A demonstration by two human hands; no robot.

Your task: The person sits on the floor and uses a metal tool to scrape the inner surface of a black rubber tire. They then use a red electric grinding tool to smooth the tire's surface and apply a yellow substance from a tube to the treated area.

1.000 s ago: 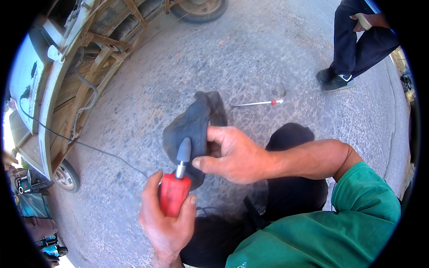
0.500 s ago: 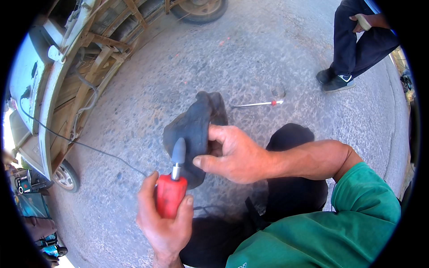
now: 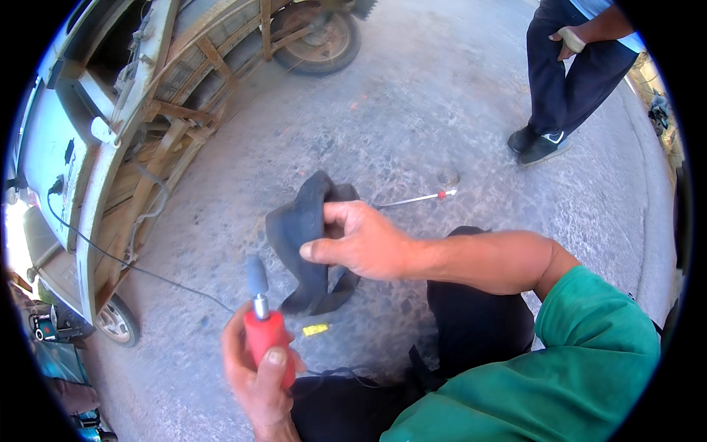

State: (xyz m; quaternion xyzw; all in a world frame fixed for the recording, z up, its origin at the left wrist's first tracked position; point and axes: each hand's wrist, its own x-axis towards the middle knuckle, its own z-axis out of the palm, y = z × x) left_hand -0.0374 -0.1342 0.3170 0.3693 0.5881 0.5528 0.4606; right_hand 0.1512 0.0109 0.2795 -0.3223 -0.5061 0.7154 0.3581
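Note:
My left hand [image 3: 258, 383] is wrapped round a red die grinder [image 3: 266, 342], its thumb along the body. A grey cone-shaped grinding tip [image 3: 257, 275] points up from a silver collar, apart from the rubber. With fingers inside and thumb on the outer face, my right hand [image 3: 361, 241] grips a black rubber inner tube [image 3: 298, 228] that hangs in a bent loop. Below the tube, a small yellow item [image 3: 316, 329] lies on the ground, its kind too small to tell. A thin metal tool with a red part [image 3: 442, 194] lies beyond my right hand.
At the left stands a wheeled cart [image 3: 177, 140] with a worn frame, and a dark cable [image 3: 147, 272] runs from it toward the grinder. Another person [image 3: 563, 96] stands at the upper right, holding something pale. Assorted gear [image 3: 70, 368] sits at the lower left edge.
The grinder has moved left and down, away from the tube it overlapped in view. My right hand has shifted slightly left and up with the tube. The yellow item has come into view.

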